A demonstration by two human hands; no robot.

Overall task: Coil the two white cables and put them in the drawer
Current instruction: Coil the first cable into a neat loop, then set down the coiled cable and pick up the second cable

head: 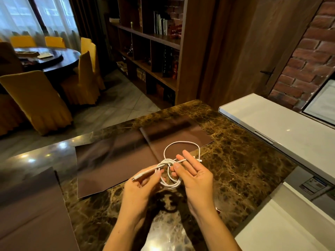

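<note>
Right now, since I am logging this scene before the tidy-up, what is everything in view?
white charging cable: one or two, cannot tell; white; coiled between the hands, one loop on a mat
flat brown mats: three, brown, on the counter
dark marble counter: one, brown with gold veins, below the hands
glossy white cabinet top: one, white, right
yellow fabric-covered chairs: several, yellow, round the table
round dark wooden table: one, dark, far left
wooden bookshelf: one, brown, far middle
red brick wall: one, red, top right
left hand: pinches the coil
right hand: fingers straight, a strand across them
</note>
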